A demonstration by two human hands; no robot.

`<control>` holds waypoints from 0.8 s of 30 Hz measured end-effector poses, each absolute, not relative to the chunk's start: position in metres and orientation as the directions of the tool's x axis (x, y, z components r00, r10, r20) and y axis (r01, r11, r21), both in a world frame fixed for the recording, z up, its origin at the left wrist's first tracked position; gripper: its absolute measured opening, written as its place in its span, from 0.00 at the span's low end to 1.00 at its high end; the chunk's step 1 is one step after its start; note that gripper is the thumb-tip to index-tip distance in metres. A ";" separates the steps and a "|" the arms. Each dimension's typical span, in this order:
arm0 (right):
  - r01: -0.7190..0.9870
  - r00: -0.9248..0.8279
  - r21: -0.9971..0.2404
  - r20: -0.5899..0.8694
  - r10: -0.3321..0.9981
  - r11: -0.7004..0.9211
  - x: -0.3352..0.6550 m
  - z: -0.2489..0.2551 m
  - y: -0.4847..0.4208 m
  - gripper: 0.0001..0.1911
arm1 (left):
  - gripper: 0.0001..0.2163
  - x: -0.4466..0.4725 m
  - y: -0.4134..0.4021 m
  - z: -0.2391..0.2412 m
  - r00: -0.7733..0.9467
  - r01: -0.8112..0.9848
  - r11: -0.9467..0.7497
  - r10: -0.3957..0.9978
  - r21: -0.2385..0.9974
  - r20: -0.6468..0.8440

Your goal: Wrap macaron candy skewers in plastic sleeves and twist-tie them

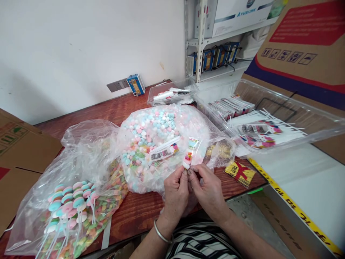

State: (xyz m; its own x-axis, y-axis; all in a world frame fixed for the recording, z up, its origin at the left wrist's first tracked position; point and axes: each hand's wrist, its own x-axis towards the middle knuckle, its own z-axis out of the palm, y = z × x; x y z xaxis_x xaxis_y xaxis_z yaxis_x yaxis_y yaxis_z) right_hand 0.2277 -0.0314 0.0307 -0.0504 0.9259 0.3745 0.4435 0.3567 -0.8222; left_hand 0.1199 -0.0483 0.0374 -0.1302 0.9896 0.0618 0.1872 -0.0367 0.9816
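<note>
Both my hands meet just over the front edge of the wooden table (140, 212). My left hand (175, 194) and my right hand (207, 190) pinch the lower end of a small clear printed packet (190, 153) with candies stacked inside it, held upright. Just behind it bulges a large clear bag of pastel round candies (156, 136). A second printed packet (164, 153) lies on that bag.
A clear bag with candy lollipops on white sticks (70, 205) lies at left. A big clear tray of sticks and printed packets (269, 126) sits at right, a smaller clear tray (172, 95) behind. Cardboard boxes (304, 46) and a metal shelf (199, 39) stand around.
</note>
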 end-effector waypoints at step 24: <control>0.218 -0.427 -0.799 0.438 0.791 0.560 0.244 0.078 -0.055 0.06 | 0.43 0.073 -0.063 0.096 0.205 -0.136 -0.077 0.973 0.988 0.104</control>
